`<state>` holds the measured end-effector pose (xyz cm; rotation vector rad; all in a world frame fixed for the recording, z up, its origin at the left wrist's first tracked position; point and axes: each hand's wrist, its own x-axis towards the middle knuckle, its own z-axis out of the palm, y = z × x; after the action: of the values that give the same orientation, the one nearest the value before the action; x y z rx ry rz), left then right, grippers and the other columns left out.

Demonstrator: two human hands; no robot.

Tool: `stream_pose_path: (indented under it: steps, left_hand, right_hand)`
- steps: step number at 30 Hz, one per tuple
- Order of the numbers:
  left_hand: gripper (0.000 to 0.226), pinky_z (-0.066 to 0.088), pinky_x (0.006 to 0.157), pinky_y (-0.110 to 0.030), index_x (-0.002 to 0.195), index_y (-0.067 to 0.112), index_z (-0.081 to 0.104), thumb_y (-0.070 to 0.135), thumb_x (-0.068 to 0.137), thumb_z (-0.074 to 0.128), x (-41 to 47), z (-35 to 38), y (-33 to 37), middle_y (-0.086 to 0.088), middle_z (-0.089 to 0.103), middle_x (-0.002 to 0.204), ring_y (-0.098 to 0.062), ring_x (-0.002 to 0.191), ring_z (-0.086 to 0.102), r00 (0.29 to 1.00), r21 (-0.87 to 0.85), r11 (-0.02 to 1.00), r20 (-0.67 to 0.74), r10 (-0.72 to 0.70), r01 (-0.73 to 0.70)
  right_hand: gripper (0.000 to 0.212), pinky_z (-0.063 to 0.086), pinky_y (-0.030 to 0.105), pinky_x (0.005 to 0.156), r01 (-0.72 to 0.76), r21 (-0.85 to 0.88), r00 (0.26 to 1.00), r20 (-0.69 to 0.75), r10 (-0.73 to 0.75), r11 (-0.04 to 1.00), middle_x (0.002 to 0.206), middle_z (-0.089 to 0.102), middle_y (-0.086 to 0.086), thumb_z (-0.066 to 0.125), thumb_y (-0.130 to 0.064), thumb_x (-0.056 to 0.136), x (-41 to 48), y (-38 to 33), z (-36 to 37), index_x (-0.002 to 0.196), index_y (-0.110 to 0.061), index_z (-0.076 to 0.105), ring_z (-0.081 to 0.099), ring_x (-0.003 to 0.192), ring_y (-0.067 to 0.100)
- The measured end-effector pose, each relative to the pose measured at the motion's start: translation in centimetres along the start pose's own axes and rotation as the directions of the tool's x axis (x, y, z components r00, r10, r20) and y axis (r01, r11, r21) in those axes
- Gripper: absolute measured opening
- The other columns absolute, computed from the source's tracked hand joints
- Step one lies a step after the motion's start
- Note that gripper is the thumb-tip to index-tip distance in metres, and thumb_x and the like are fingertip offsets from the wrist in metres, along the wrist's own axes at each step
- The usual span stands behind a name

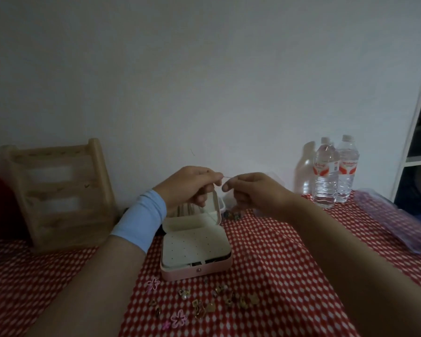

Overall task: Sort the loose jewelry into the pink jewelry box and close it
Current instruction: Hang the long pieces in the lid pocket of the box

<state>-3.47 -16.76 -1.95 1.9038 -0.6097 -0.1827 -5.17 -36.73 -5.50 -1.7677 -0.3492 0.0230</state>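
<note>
The pink jewelry box (180,273) stands open at the table's middle, its lid upright and a white perforated insert on top. Above the lid, my left hand (191,184) and my right hand (254,190) pinch the two ends of a thin chain (226,176) held between them; part of it hangs down toward the lid. Loose jewelry (206,304) lies in front of the box: several gold earrings, a pearl piece and pink flower-shaped pieces (153,283). More small pieces (233,216) lie behind the box, partly hidden by my right hand.
A red-and-white patterned cloth (277,263) covers the table. A wooden rack (58,193) stands at the back left. Two water bottles (336,171) stand at the back right by the wall. A purple plastic bag (399,222) lies at the right edge.
</note>
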Motion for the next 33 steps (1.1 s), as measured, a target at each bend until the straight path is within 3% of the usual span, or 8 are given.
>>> stream_pose_path:
  steps: [2, 5, 9, 13, 18, 23, 28, 33]
  left_hand:
    - [0.029, 0.044, 0.056, -0.028, 0.074, 0.016, 0.061, 0.035, 0.096, 0.057, 0.2, -1.0, -0.3, 0.001, 0.047, 0.061, -0.014, 0.05, 0.042, 0.999, 0.005, 0.999, 0.003, -0.039, 0.038]
    - [0.036, 0.04, 0.059, -0.03, 0.065, 0.019, 0.054, 0.038, 0.096, 0.056, 0.7, -2.4, -1.3, 0.0, 0.043, 0.057, -0.016, 0.05, 0.039, 0.997, -0.093, 0.992, 0.009, -0.079, 0.08]
    - [0.038, 0.043, 0.057, -0.031, 0.063, 0.019, 0.045, 0.038, 0.095, 0.049, 0.8, -3.7, -2.0, 0.002, 0.034, 0.056, -0.013, 0.046, 0.035, 0.998, -0.347, 0.936, 0.05, -0.04, 0.055]
    - [0.036, 0.042, 0.049, -0.027, 0.061, 0.018, 0.044, 0.036, 0.092, 0.049, 0.8, -4.9, -2.6, 0.004, 0.029, 0.053, -0.011, 0.042, 0.031, 0.998, -0.601, 0.799, 0.042, 0.035, -0.003]
    - [0.038, 0.04, 0.045, -0.025, 0.067, 0.015, 0.054, 0.037, 0.096, 0.044, 1.6, -6.7, -4.4, 0.004, 0.037, 0.055, -0.01, 0.04, 0.035, 0.99, -0.73, 0.68, 0.04, 0.138, -0.065]
    - [0.027, 0.05, 0.059, -0.03, 0.086, 0.011, 0.064, 0.038, 0.089, 0.064, 2.6, -8.1, -6.8, 0.001, 0.054, 0.068, -0.017, 0.053, 0.051, 0.939, -0.9, 0.434, 0.113, 0.324, -0.041]
    - [0.026, 0.049, 0.051, -0.028, 0.082, 0.016, 0.064, 0.036, 0.076, 0.078, 3.3, -9.1, -7.9, 0.003, 0.052, 0.068, -0.015, 0.053, 0.049, 0.977, -0.857, 0.509, 0.036, 0.21, -0.078]
    - [0.021, 0.053, 0.051, -0.028, 0.079, 0.014, 0.071, 0.023, 0.087, 0.054, 3.4, -7.6, -7.1, -0.002, 0.06, 0.073, -0.017, 0.058, 0.059, 0.986, -0.756, 0.633, -0.149, 0.081, -0.166]
  right_hand:
    - [0.026, 0.035, 0.032, 0.054, 0.009, 0.024, 1.0, -0.014, -0.009, 1.0, 0.057, 0.036, -0.004, 0.047, -0.02, 0.105, 0.6, -0.5, -0.5, 0.099, -0.007, 0.068, 0.03, 0.051, 0.013]
    - [0.024, 0.02, 0.028, 0.048, 0.024, 0.017, 0.998, -0.055, -0.023, 1.0, 0.058, 0.031, -0.004, 0.048, -0.019, 0.104, 1.5, -1.1, -1.2, 0.091, -0.01, 0.066, 0.023, 0.052, 0.013]
    - [0.039, 0.019, 0.026, 0.047, 0.021, -0.086, 1.0, -0.02, -0.023, 0.996, 0.058, 0.03, -0.002, 0.05, -0.021, 0.103, 2.5, -1.3, -1.5, 0.064, -0.018, 0.052, 0.022, 0.053, 0.014]
    - [0.046, 0.022, 0.029, 0.05, 0.023, -0.151, 0.999, 0.033, -0.018, 0.988, 0.058, 0.029, 0.0, 0.051, -0.023, 0.103, 3.6, -1.4, -1.5, 0.059, -0.018, 0.037, 0.023, 0.051, 0.015]
    - [0.043, 0.029, 0.028, 0.052, 0.035, -0.192, 0.995, 0.096, -0.017, 0.981, 0.061, 0.031, 0.004, 0.05, -0.022, 0.103, 5.2, -1.4, -1.3, 0.062, -0.015, 0.04, 0.027, 0.054, 0.016]
    - [0.041, 0.035, 0.027, 0.052, 0.058, -0.257, 0.994, 0.107, -0.032, 0.965, 0.059, 0.037, 0.006, 0.055, -0.02, 0.1, 7.1, -0.9, -0.9, 0.059, -0.016, 0.054, 0.035, 0.052, 0.016]
    - [0.04, 0.035, 0.028, 0.052, 0.062, -0.245, 0.992, 0.124, -0.032, 0.968, 0.059, 0.041, 0.004, 0.055, -0.017, 0.1, 8.9, 0.1, -0.4, 0.061, -0.017, 0.058, 0.037, 0.052, 0.015]
    - [0.033, 0.035, 0.03, 0.054, 0.116, -0.146, 0.98, 0.18, -0.089, 0.982, 0.063, 0.046, 0.004, 0.05, -0.015, 0.103, 9.4, 0.9, 0.0, 0.074, -0.015, 0.066, 0.039, 0.056, 0.017]
